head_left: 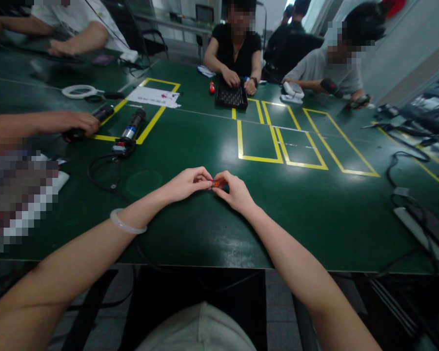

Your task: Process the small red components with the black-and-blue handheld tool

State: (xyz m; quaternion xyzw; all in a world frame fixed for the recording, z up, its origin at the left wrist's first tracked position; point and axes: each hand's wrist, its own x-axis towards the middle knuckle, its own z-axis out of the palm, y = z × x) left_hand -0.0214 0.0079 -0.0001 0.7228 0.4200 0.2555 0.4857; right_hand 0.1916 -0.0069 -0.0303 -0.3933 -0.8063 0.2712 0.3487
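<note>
My left hand [193,184] and my right hand [233,189] meet above the green table, near the middle of the view. Pinched between their fingertips is a small orange-and-dark piece [215,184] with a bit of red at its top; it is too small and too covered by fingers to name. Both sets of fingers are closed on it from opposite sides. A pale bracelet [127,223] circles my left wrist.
Yellow tape outlines [260,159] mark the green table [201,239]. Left of me lie a black cylindrical tool [131,126] and its cable; a co-worker's hand [81,122] grips another. Across, a person handles a black tray [231,99]. Cables and a flat device [420,234] lie right.
</note>
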